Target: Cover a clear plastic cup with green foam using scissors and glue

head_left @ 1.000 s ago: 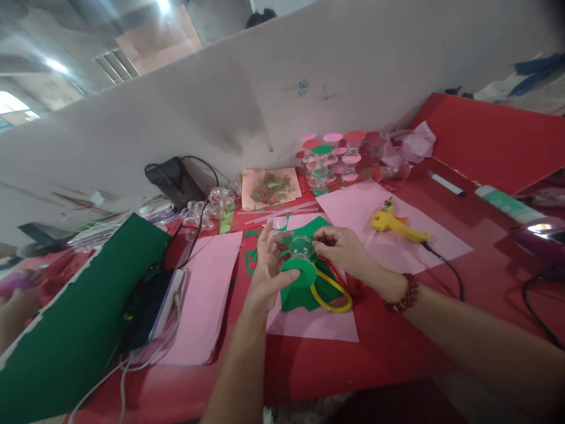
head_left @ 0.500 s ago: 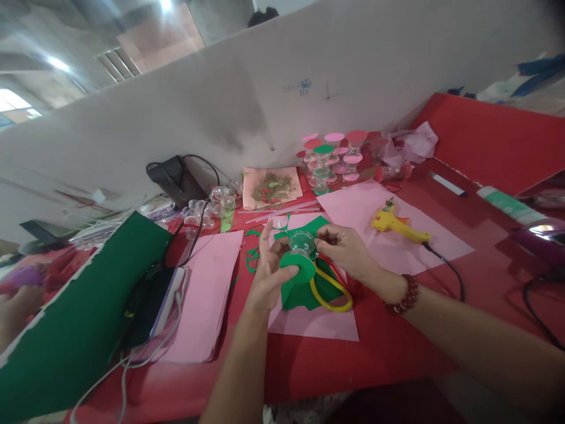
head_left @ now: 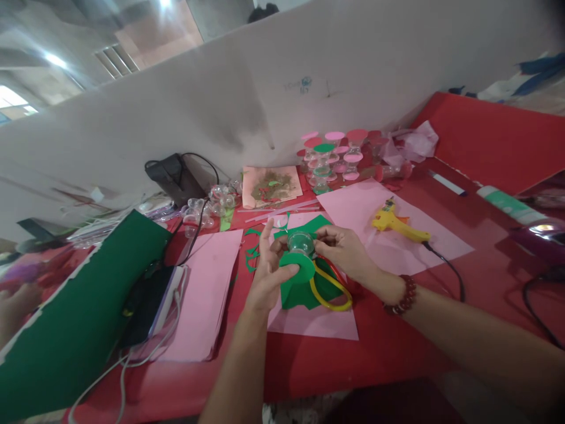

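Note:
Between my hands is a clear plastic hourglass-shaped piece (head_left: 301, 242) with a green paper disc (head_left: 300, 263) on its near end. My left hand (head_left: 266, 277) grips it from the left, the thumb lying on the disc and the index finger pointing up. On the other side, my right hand (head_left: 342, 250) is closed in a pinch at the rim of the far end; its fingertips are partly hidden. Beneath lie cut green paper (head_left: 302, 300), a pink sheet (head_left: 324, 327) and what look like scissors, showing a yellow loop handle (head_left: 329, 305) and a red part.
Right of my hands, a yellow glue gun (head_left: 399, 228) with a black cord rests on a pink sheet (head_left: 353, 206). Similar disc-topped pieces (head_left: 324, 162) stand stacked at the back. Pink paper (head_left: 207, 282) and a green board (head_left: 83, 318) lie left. Another person's hand (head_left: 17, 306) shows beyond.
The hourglass-shaped piece and both hands shifted very slightly early on and have since stayed almost still. At far left, the other person's hand has moved a little.

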A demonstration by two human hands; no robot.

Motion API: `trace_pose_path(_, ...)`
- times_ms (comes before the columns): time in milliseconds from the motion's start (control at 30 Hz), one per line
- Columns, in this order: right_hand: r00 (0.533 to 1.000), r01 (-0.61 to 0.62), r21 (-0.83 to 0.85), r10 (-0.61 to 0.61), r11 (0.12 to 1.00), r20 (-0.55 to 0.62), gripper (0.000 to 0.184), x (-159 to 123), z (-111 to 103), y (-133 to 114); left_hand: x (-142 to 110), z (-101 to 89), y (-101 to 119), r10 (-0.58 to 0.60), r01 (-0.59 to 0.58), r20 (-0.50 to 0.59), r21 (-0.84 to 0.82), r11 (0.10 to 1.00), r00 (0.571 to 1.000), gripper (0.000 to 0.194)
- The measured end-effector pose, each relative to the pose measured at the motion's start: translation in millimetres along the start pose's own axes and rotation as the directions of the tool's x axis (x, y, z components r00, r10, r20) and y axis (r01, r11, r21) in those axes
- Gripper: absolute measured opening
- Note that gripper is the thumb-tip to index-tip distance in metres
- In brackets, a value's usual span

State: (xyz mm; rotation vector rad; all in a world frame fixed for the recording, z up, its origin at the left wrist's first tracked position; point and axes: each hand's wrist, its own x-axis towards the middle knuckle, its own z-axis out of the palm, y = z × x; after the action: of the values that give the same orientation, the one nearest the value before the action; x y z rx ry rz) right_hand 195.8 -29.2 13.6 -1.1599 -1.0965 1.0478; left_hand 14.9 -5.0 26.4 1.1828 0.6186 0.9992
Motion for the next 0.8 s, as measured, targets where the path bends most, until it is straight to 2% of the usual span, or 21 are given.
trace_pose_path(200, 1.0, 0.009, -0.031, -0.009, 0.999, 0.004, 0.012, 1.7, 0.0, 0.6, 1.0, -0.1, -0.5, 0.024, -0.025, 0.022, 0.041, 0.999, 0.999, 0.101)
trace_pose_path(367, 0.998, 0.029, -0.012, -0.028, 1.0, 0.048, 0.021, 3.0, -1.5, -1.4, 1.4, -1.1, -1.4, 0.008, -0.011, 0.03, 0.094, 0.996, 1.0, 0.104)
trace_pose_path(500, 0.996, 0.009, 0.001, -0.009, 1.0, 0.087, 0.016, 4.3, -5.5, -4.2, 1.0, -1.5, 0.6, -0.017, 0.008, 0.066, 0.135, 0.991, 0.998, 0.105)
trace_pose_path(800, 0.996, 0.038, -0.187, -0.022, 0.982, 0.088, 0.01, 9.2, -11.3, 1.6, 1.3, -8.3, -3.1, -0.072, 0.01, 0.197, 0.301, 0.954, 0.978, 0.109)
